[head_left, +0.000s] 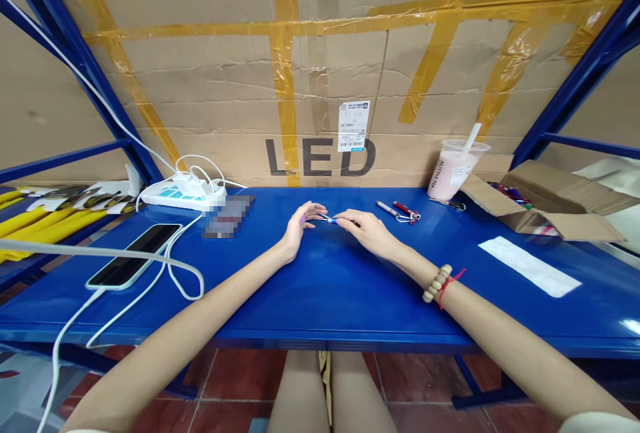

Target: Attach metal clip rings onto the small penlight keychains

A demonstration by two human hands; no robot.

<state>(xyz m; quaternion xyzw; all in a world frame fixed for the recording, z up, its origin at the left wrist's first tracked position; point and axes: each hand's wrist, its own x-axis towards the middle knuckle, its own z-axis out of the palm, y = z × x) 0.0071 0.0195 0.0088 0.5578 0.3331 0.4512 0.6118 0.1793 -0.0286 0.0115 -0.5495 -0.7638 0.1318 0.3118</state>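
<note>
Between the fingertips of my right hand (367, 229) is a small blue keychain light (332, 221), a short tube with silver metal at its left end. My right fingers are pinched around it and hide most of its body. Facing it from the left is my left hand (297, 229), fingers apart and curved around the silver end. A small purple spot shows on my left palm. Whether the left fingertips touch the metal is too small to tell. Farther right lie a silver keychain light (387, 209) and a red keychain light (406, 211), both with metal clips.
A pink drink cup (450, 169) with a straw stands at the back right, beside an open cardboard box (530, 199). White paper (530, 266) lies nearer. On the left are a phone (135, 256), white cables and a power strip (177, 194). Taped cardboard (225, 99) rises behind the blue table (320, 293).
</note>
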